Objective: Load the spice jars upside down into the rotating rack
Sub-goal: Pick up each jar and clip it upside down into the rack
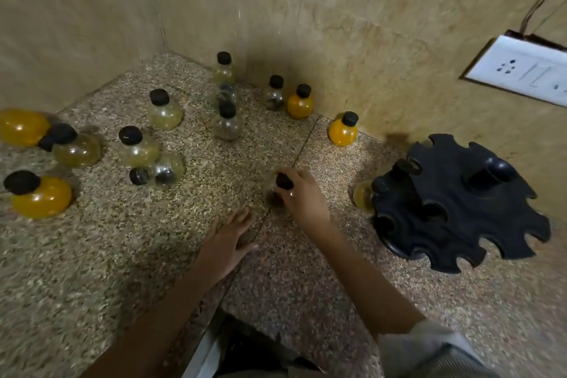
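Both forearms are showing bare, left hand [228, 239] through to the frame edge. Right arm is wearing a pale grey-beige short sleeve [408, 336], loose at the cuff. Greyer, finely striped fabric [451, 360] is showing just below it. Something small is glinting on a right hand [302, 196] finger; too blurred to tell what.

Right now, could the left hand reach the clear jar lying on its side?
Probably yes. The left hand lies open on the counter, holding nothing, and only bare counter shows between it and the tipped clear jar. The right hand grips a second jar.
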